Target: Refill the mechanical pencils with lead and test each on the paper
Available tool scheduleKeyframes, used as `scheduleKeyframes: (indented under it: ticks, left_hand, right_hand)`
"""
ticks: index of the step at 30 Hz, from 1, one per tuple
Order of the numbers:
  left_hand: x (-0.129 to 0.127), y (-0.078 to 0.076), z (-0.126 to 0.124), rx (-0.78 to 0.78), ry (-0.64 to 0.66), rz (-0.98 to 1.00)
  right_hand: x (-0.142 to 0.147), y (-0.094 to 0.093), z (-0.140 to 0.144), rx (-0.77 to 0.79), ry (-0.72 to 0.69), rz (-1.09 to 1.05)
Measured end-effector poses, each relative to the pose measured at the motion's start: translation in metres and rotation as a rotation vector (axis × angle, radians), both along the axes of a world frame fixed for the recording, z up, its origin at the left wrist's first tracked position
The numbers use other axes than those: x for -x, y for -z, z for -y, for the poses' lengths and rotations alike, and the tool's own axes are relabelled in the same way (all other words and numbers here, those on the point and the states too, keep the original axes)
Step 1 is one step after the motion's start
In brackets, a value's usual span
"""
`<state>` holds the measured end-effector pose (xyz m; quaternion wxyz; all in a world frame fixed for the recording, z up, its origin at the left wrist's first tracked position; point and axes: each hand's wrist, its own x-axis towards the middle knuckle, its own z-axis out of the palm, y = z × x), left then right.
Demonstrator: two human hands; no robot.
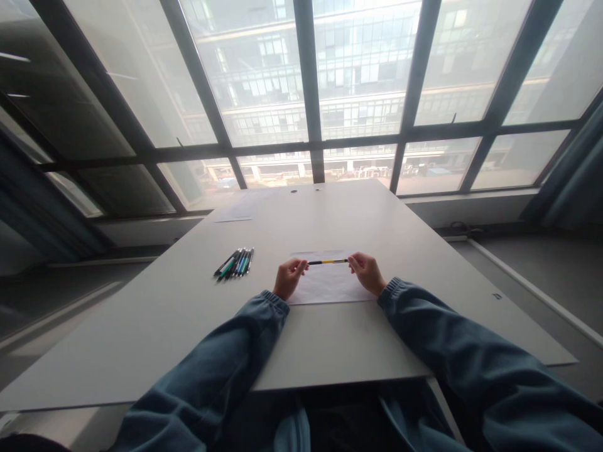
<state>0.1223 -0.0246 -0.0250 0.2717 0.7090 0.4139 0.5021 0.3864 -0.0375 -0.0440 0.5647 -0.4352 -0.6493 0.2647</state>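
A pen (pixel 327 262) with a black and yellow body is stretched level between my two hands, above a white sheet of paper (pixel 325 285) on the table. My left hand (pixel 288 277) pinches its dark left end between thumb and fingers. At the other end, my right hand (pixel 367 272) grips the pen in the same way, fingers closed. Both wrists rest at or just over the paper's sides. To the left of my left hand lies a bunch of several pens (pixel 234 263), dark, green and blue, side by side.
The white table (pixel 188 339) reaches forward to the tall windows (pixel 358 81). More paper (pixel 238 208) lies toward its far left. A small dark mark or object (pixel 497 295) is near the right edge. Curtains (pixel 565 176) hang at both sides.
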Motion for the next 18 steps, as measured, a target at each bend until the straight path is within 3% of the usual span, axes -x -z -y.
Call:
scheduleKeyframes:
  ticks: [18]
  left_hand:
    - [-0.0004,-0.0003,0.0005,0.006,0.006,-0.005]
  right_hand:
    - [0.0,-0.0024,0.0017,0.011,0.01,0.021]
